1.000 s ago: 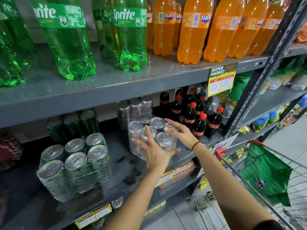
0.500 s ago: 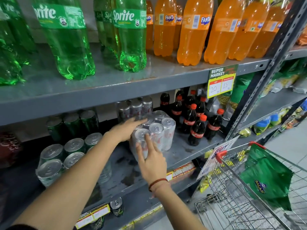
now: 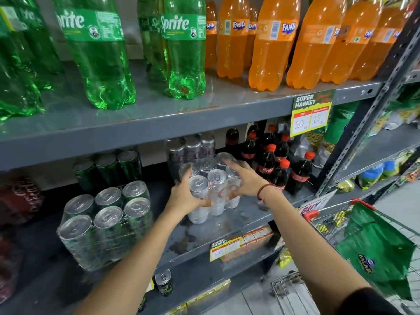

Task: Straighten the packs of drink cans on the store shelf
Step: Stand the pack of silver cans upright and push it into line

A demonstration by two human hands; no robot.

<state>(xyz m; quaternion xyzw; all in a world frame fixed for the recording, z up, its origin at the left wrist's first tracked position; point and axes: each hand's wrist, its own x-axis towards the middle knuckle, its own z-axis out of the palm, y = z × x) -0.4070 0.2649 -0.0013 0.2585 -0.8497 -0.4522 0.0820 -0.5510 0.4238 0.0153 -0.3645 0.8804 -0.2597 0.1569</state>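
Note:
A shrink-wrapped pack of silver cans (image 3: 214, 187) stands on the middle grey shelf (image 3: 229, 233). My left hand (image 3: 185, 196) grips its left front corner, and my right hand (image 3: 246, 180), with a red thread bracelet, clasps its right side. A second silver pack (image 3: 191, 148) sits right behind it. A pack of green cans (image 3: 106, 221) stands to the left near the shelf's front edge, with another green pack (image 3: 106, 169) behind it.
Small cola bottles (image 3: 272, 160) stand close to the right of the held pack. Big green and orange soda bottles (image 3: 181, 53) fill the upper shelf. A shopping cart with a green bag (image 3: 377, 251) is at lower right. A loose green can (image 3: 163, 281) stands on the lower shelf.
Half a second ago my arms were crossed over the silver pack. Now my left hand holds its left side and my right hand its right side; the pack has turned slightly.

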